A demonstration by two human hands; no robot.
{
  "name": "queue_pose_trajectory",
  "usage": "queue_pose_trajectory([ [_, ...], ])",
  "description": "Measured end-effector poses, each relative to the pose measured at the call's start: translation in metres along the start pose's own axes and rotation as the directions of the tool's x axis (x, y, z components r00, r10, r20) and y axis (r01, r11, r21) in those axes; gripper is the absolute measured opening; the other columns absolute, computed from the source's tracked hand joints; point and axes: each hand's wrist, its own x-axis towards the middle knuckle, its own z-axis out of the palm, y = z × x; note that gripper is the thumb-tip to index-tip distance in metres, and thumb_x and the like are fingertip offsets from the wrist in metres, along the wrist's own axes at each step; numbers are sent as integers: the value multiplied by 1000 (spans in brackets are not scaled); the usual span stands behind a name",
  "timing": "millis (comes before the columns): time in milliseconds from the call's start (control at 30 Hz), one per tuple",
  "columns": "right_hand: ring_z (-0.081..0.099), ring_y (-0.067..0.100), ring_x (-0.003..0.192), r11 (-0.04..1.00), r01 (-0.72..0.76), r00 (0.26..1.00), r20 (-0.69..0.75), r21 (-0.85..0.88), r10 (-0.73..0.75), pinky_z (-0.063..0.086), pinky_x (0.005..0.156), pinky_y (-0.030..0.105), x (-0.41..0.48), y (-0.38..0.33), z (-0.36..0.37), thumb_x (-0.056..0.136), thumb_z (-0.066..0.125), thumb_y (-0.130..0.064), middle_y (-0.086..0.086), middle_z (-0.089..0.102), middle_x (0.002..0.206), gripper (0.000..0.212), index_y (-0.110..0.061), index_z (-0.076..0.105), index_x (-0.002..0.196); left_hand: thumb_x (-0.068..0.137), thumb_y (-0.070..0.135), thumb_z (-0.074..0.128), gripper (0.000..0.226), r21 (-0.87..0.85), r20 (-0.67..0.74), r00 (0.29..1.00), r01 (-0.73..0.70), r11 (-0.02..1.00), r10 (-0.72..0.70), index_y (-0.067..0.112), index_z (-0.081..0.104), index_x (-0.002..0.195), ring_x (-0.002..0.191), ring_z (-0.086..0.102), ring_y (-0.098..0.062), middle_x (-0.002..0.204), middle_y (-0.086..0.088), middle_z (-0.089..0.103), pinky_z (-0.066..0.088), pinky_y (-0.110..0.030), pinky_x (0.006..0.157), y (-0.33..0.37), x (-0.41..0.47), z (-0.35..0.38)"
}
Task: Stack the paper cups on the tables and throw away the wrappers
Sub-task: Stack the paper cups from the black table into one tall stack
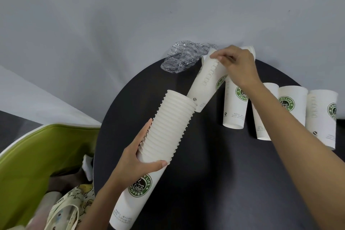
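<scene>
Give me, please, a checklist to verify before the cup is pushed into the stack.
1. Grip of the left hand round the stack: ok.
2. Hold of the right hand on the loose cup, at its rim end: ok.
3. Base of the loose cup centred in the stack's mouth: not ok, it sits at the mouth's right edge.
4. The right forearm clear of the other cups: cannot tell, it passes over them.
5. The wrapper thrown away: not ok, it lies at the far edge of the table.

Wrapper [183,58] on table [214,183], left of cups [291,110]
</scene>
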Motion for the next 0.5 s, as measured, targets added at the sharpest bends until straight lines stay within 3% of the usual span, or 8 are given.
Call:
queue_pose_trajectory([
  [67,57,2,82,1000,25,999,-49,15,-24,42,79,13,-2,-8,-7,90,56,-3,4,63,87,22,-19,70,94,55,51,83,108,3,1,1000,-4,1000,4,51,22,144,131,38,12,140,39,39,40,-3,93,1,-4,1],
  [133,52,-6,75,999,38,994,-103,36,-34,36,73,7,-4,-15,-13,90,55,-3,-9,58,81,22,-17,71,94,55,52,82,107,12,1,1000,-4,1000,4,53,22,143,130,38,13,139,40,38,39,-4,94,2,-7,2],
  [233,50,-1,76,994,64,987,-155,90,-49,36,73,12,-10,-27,-18,88,54,-6,-14,57,80,22,-22,70,92,55,51,82,105,25,5,1000,-9,1000,9,54,21,141,129,37,16,138,43,37,38,0,92,5,-12,4],
  [367,49,-7,75,980,65,994,-102,189,-46,34,73,10,-25,-40,-15,89,54,-5,-11,58,81,21,-18,69,93,64,31,90,106,33,9,1000,-18,999,18,55,21,141,128,36,17,136,45,37,37,3,89,5,-18,7],
  [500,51,-3,78,971,57,997,-70,231,-42,35,75,10,-40,-45,-14,89,54,-4,-8,61,84,22,-19,70,92,57,48,82,103,47,4,1000,-16,999,16,55,21,140,126,36,20,135,47,36,37,4,88,6,-25,11],
])
